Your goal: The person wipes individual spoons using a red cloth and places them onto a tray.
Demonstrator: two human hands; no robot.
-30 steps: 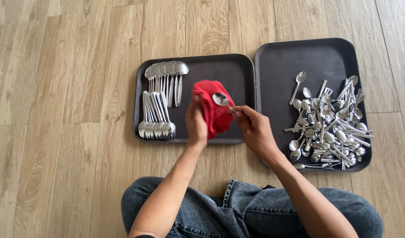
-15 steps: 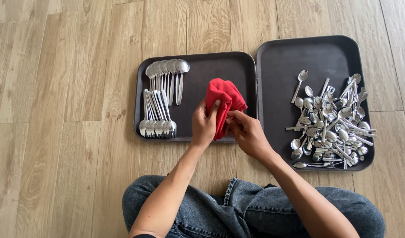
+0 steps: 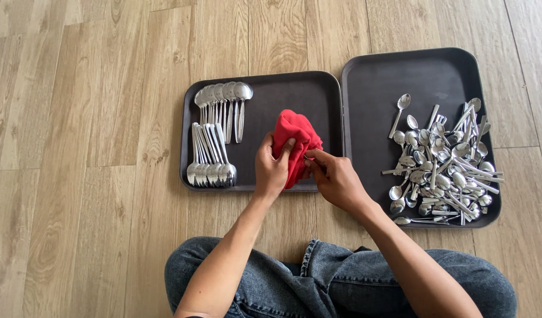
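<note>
My left hand [image 3: 272, 171] grips the crumpled red cloth [image 3: 296, 143] over the near edge of the left dark tray [image 3: 265, 101]; my right hand [image 3: 336, 176] pinches into it from the right, whatever it holds hidden

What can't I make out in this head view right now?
- Spoon, if any, inside the red cloth: wrapped by the cloth and both hands, left hand and right hand.
- Lower spoons in the pile: covered by those on top.
- Knees: cut off by the bottom edge.
</note>
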